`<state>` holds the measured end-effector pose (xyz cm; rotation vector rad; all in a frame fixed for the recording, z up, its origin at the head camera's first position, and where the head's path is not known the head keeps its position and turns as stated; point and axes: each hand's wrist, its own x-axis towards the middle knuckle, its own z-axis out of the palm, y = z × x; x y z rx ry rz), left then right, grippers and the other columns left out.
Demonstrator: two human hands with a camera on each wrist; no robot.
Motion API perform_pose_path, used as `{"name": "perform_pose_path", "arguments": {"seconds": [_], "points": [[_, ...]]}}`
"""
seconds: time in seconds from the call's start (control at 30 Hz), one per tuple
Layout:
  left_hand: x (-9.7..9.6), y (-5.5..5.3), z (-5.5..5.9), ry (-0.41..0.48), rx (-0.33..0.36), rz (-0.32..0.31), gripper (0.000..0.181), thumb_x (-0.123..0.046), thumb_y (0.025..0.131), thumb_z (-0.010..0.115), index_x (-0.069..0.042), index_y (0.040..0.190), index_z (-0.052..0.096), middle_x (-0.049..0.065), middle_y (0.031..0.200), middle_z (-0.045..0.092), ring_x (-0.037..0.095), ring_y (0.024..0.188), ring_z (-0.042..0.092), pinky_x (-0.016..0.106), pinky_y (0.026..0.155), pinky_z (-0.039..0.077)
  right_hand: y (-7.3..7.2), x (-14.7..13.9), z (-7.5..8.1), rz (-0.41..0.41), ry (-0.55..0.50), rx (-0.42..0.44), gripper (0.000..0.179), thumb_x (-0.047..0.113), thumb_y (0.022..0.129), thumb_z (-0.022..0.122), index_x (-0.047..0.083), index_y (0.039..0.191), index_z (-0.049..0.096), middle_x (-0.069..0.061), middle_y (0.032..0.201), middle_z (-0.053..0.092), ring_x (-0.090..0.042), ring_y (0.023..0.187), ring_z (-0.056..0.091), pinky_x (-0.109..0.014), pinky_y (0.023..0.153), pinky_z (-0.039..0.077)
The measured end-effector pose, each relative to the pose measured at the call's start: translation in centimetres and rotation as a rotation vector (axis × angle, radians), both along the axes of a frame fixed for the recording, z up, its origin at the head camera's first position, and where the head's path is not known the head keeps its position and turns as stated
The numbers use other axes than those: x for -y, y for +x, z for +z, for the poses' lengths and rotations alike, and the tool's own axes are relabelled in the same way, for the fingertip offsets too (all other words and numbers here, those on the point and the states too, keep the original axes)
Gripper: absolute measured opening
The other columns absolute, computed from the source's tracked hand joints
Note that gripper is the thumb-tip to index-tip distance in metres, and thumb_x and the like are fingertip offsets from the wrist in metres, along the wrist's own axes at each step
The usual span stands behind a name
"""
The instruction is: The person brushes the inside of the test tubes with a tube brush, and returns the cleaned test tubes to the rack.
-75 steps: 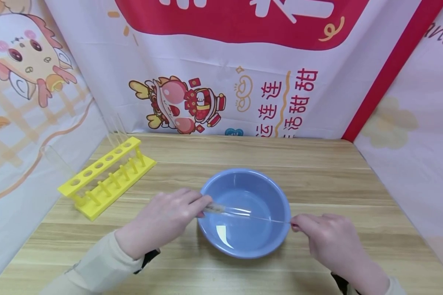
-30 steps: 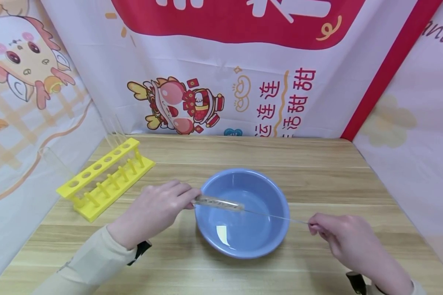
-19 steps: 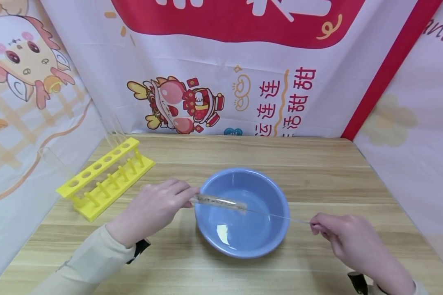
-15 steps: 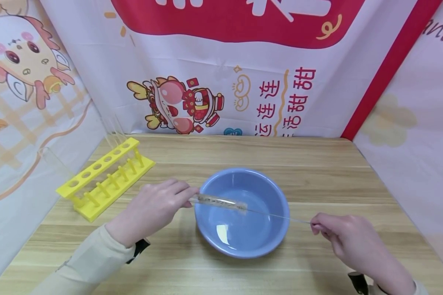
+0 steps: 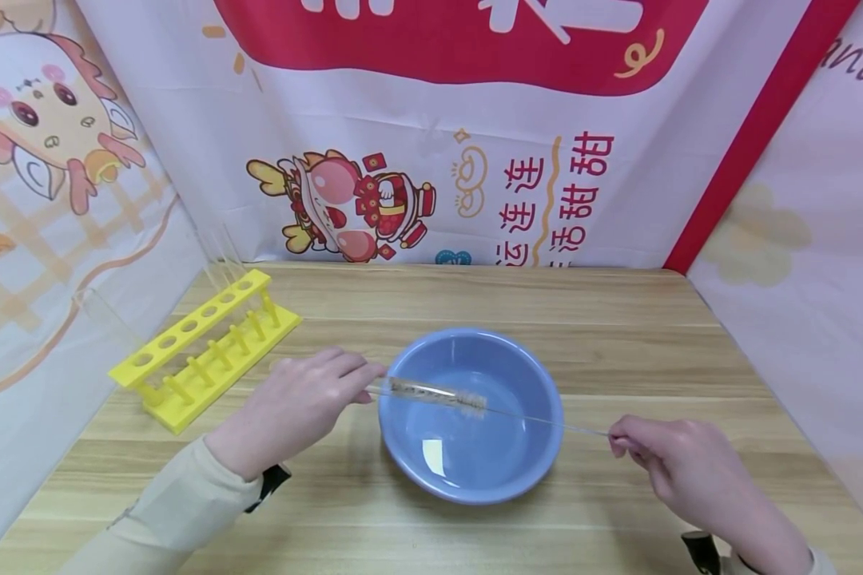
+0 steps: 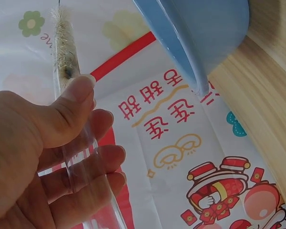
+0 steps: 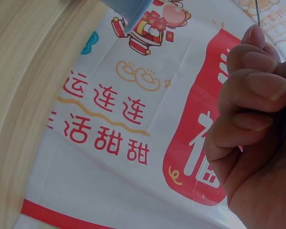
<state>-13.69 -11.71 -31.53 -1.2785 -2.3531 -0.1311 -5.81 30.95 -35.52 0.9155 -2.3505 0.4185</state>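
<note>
My left hand (image 5: 298,411) grips a clear glass test tube (image 6: 107,214), thumb on one side and fingers curled round the other. The tube lies nearly level over the blue basin (image 5: 475,485), its mouth toward the right. Inside it is the pale bristle head of a test tube brush (image 5: 474,404), with the end nearest the handle sticking out of the mouth. Past the basin's right rim, my right hand (image 5: 697,467) pinches the brush's thin wire handle (image 5: 546,421). In the right wrist view its fingers (image 7: 257,86) are curled, and the wire (image 7: 258,13) rises from the fingertips.
A yellow test tube rack (image 5: 219,375) stands on the wooden table (image 5: 604,311) at the left. One clear tube (image 5: 108,311) leans at its near end; a pair of tubes (image 5: 221,247) stands at its far end. Printed cloth (image 5: 403,112) hangs behind and along both sides.
My right hand has moved right, drawing the brush partway out of the tube mouth. My left hand has shifted slightly left with the tube. The basin and rack stay put.
</note>
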Motion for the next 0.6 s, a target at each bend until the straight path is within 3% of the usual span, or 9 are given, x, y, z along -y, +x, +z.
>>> {"name": "perform_pose_path", "arguments": {"seconds": [0.6], "points": [[0.8, -0.7, -0.3, -0.004, 0.024, 0.058, 0.041, -0.011, 0.077, 0.086, -0.011, 0.116, 0.071, 0.004, 0.099, 0.072, 0.016, 0.084, 0.07, 0.026, 0.059, 0.057, -0.1, -1.2, -1.1, -0.036, -0.017, 0.001, 0.045, 0.042, 0.108, 0.031, 0.026, 0.082, 0.064, 0.025, 0.073, 0.059, 0.01, 0.058, 0.049, -0.019, 0.046, 0.041]]}}
